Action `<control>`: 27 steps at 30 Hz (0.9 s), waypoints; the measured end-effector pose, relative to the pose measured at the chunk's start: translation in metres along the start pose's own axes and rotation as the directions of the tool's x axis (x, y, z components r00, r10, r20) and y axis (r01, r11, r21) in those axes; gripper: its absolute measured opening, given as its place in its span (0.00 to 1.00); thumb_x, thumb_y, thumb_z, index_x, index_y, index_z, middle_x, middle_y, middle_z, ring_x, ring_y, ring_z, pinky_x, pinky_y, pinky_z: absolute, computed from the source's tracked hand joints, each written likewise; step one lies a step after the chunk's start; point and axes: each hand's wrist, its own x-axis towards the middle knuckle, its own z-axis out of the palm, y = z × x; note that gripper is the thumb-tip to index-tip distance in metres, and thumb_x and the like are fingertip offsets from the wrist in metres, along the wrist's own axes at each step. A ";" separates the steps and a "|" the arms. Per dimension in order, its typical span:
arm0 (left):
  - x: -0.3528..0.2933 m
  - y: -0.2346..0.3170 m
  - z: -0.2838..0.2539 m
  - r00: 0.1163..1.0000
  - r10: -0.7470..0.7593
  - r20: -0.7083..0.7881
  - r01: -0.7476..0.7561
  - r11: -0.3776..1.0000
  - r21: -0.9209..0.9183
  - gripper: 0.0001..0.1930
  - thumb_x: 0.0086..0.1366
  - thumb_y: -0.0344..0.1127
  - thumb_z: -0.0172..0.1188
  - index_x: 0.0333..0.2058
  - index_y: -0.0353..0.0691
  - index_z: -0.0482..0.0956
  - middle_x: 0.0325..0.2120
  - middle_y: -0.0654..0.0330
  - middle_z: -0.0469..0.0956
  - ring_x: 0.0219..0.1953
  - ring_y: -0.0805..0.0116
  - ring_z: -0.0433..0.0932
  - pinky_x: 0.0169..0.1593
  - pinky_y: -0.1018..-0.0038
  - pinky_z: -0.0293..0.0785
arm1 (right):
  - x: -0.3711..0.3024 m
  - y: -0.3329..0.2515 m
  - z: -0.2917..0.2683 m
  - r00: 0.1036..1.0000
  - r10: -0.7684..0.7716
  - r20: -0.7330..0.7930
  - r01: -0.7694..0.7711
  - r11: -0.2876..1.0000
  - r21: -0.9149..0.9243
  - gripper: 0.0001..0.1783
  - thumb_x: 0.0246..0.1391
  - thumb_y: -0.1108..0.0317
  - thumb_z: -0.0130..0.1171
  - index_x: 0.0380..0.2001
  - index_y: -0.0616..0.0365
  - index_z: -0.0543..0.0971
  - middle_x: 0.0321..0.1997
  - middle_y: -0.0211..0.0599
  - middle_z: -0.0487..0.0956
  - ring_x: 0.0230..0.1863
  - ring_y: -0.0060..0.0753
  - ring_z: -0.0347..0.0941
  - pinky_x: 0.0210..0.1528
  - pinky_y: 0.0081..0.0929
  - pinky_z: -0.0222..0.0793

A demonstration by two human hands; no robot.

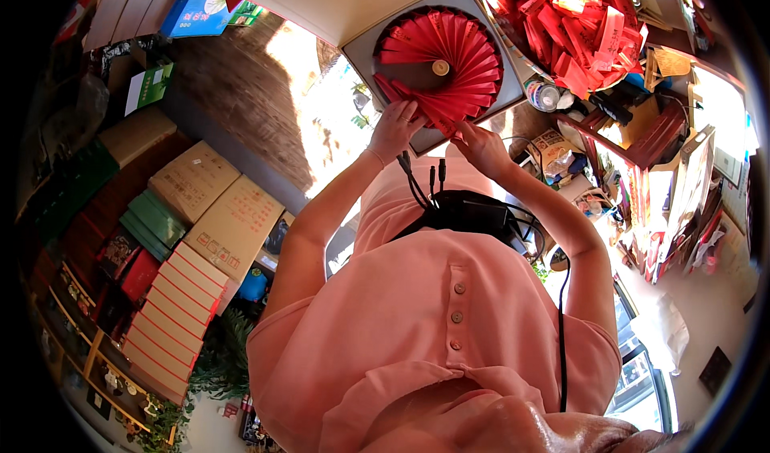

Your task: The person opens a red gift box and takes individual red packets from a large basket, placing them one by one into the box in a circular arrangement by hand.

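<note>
Looks like a wheel of thin flat red paper packets (480, 58). Lies in a square grey box (512, 88); maybe has a gap at left.

Pink short-sleeved shirt (377, 292), round buttons (456, 317)

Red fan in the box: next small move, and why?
I'd probably ease the near part of the red fan leftward with the left hand: a gap shows on the fan's left side, that hand is just nearer the wearer than the gap, and the right hand is at the near edge.
</note>
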 end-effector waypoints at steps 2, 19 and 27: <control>0.001 -0.001 -0.003 1.000 0.006 0.025 -0.005 1.000 -0.002 0.18 0.54 0.35 0.51 0.46 0.48 0.74 0.49 0.53 0.67 0.53 0.57 0.64 0.61 0.60 0.56 | 0.007 0.005 0.007 0.998 -0.060 -0.028 0.059 0.998 -0.028 0.13 0.49 0.69 0.56 0.38 0.58 0.67 0.25 0.40 0.75 0.27 0.45 0.76 0.25 0.35 0.71; 0.015 -0.009 -0.026 0.996 0.071 0.054 -0.064 0.990 -0.127 0.30 0.58 0.33 0.51 0.60 0.40 0.59 0.63 0.56 0.54 0.64 0.60 0.55 0.65 0.57 0.48 | 0.012 0.010 0.008 0.948 -0.293 0.123 0.314 0.924 -0.217 0.27 0.44 0.70 0.53 0.52 0.59 0.68 0.48 0.40 0.70 0.46 0.38 0.70 0.44 0.31 0.70; 0.013 -0.005 -0.008 0.960 0.184 0.210 -0.191 0.982 0.010 0.34 0.59 0.42 0.50 0.64 0.44 0.53 0.66 0.61 0.49 0.68 0.66 0.46 0.68 0.58 0.41 | 0.001 0.024 0.020 0.933 -0.302 0.195 0.357 0.842 -0.404 0.30 0.45 0.71 0.50 0.56 0.63 0.67 0.64 0.40 0.61 0.63 0.38 0.58 0.63 0.36 0.56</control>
